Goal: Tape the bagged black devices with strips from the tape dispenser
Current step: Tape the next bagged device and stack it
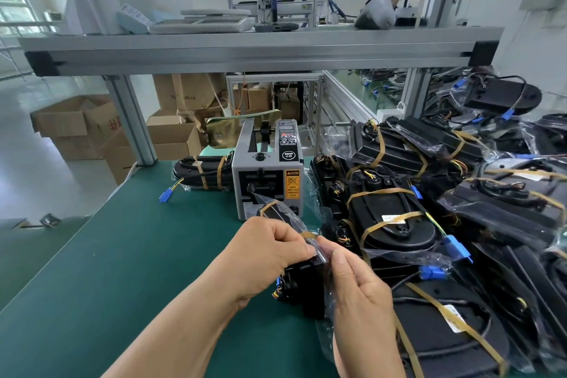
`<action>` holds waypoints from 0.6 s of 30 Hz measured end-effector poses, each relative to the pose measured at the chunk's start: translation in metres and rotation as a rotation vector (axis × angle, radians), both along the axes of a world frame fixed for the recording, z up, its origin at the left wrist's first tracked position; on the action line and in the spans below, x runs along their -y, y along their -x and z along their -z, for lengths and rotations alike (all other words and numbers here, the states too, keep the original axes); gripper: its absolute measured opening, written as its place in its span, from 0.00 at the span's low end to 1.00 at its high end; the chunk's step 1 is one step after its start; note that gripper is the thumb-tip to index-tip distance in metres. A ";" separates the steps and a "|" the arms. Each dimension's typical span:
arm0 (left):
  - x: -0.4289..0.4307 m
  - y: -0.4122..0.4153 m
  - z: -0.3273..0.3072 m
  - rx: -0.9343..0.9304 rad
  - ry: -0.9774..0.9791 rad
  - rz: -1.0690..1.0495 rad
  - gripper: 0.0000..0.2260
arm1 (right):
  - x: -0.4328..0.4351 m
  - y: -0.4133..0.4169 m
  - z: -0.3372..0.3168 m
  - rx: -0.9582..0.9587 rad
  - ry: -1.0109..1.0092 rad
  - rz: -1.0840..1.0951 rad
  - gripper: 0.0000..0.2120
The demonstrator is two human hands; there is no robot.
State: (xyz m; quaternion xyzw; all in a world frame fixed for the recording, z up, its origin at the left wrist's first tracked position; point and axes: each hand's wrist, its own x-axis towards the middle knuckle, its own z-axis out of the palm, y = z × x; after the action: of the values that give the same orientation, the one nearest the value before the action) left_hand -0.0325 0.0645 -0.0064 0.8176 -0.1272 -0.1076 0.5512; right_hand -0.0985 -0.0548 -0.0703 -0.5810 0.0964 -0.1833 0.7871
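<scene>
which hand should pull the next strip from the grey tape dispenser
Probably right: the right hand only pinches the clear plastic bag, while the left hand grips the bagged black device before the grey tape dispenser.

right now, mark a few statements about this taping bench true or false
1. The left hand and the right hand both hold one bagged device. True.
2. The tape dispenser stands on a red mat. False: the mat is green.
3. One taped device lies left of the dispenser. True.
4. The pile of taped devices is left of the hands. False: it lies to their right.
</scene>
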 end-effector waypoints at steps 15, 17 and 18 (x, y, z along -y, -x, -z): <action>0.005 0.006 0.014 0.092 0.013 -0.158 0.08 | 0.000 0.000 0.000 -0.023 -0.034 -0.007 0.14; 0.007 0.006 0.016 0.109 0.018 -0.198 0.07 | -0.001 0.000 -0.001 -0.029 -0.011 -0.013 0.15; 0.007 0.006 0.017 0.115 0.016 -0.206 0.07 | -0.001 0.000 -0.001 -0.031 -0.001 -0.012 0.15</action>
State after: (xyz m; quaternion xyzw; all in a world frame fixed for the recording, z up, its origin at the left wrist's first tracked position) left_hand -0.0383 0.0578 -0.0237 0.8267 -0.0749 -0.0024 0.5576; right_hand -0.0984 -0.0535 -0.0691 -0.5840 0.1050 -0.1696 0.7869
